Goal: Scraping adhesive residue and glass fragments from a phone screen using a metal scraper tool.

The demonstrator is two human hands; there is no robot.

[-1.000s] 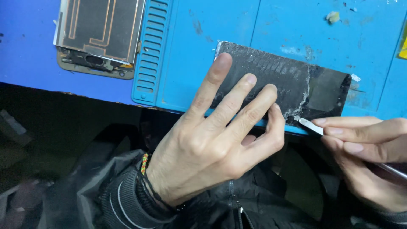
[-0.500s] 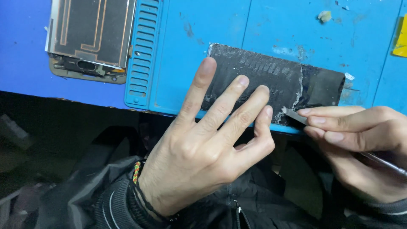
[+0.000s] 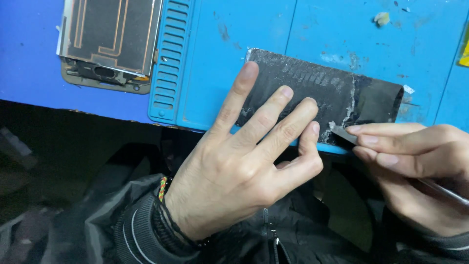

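**Blade tip at the near right corner of the pinned panel**

Your left hand (image 3: pixel 244 166) lies flat with its fingers spread, holding nothing, pressing down on the dark panel (image 3: pixel 337 93). The panel rests on the blue work mat (image 3: pixel 205 63) at the near edge of the tabletop, its long axis running left to right, slightly tilted. Your right hand (image 3: pixel 415 166) has its grip closed around a thin metal tool (image 3: pixel 442 191), whose flat tip (image 3: pixel 344 134) meets the panel's near edge just beside your left little finger. From that grip the panel lies to the left and away from you, so the right hand is the nearer one to the crazed, whitish patch. Well off to the left of both hands, a phone frame (image 3: pixel 110 44) with copper-coloured traces lies flat. A yellow scrap (image 3: pixel 464 54) sits at the far right edge.
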